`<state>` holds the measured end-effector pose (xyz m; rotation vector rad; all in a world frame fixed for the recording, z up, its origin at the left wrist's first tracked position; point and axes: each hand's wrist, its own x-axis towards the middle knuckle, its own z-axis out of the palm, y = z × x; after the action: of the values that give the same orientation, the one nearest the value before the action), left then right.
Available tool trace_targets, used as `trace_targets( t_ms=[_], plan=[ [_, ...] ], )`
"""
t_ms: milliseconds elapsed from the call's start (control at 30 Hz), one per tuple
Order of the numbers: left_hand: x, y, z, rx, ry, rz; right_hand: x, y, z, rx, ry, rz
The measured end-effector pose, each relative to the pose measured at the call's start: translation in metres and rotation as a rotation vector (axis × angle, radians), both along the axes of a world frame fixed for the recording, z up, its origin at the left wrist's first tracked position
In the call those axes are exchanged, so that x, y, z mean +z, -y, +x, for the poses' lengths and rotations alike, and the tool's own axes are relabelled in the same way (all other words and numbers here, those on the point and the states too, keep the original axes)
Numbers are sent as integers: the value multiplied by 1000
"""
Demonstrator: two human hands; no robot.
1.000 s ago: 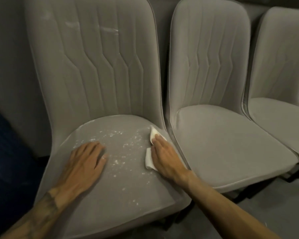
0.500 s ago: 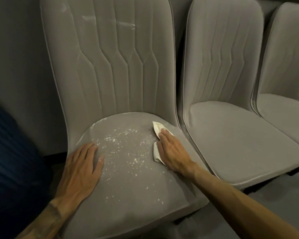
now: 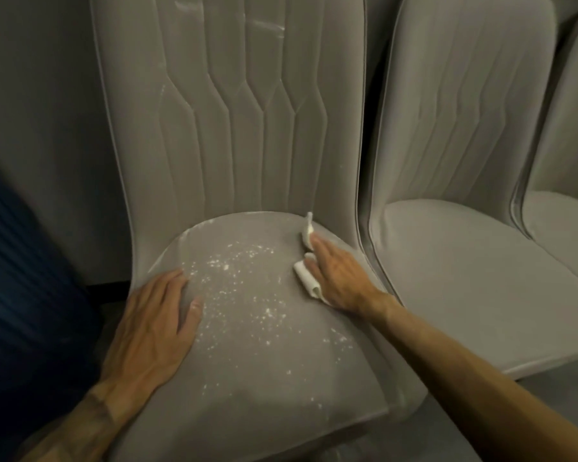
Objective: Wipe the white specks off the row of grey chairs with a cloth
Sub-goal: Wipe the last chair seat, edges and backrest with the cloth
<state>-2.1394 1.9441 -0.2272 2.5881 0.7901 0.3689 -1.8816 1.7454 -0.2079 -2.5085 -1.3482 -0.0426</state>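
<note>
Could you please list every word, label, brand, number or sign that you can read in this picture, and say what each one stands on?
There are none. No word, label, brand, number or sign shows on the grey chairs, the cloth, the wall or the dark blue thing at the left edge.
A dark mark on the left forearm is too blurred to read as text.
</note>
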Motion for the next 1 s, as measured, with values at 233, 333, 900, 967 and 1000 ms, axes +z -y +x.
trace_targets(
  t_ms=[233, 333, 900, 967, 1000],
  plan=[
    [-5, -1, 0, -3, -8, 29, -19, -9, -27, 92, 56, -23],
    [-6, 0, 1, 4, -1, 31, -10, 5, -6, 47, 229, -30],
    [-4, -1, 0, -13, 2, 81, 32, -10, 15, -144, 91, 82],
    [-5, -2, 0, -8, -8, 75, 22, -16, 20, -213, 31, 69],
    [-5, -2, -1, -4, -9, 68, 15, -17, 22, -252, 66, 100]
  ],
)
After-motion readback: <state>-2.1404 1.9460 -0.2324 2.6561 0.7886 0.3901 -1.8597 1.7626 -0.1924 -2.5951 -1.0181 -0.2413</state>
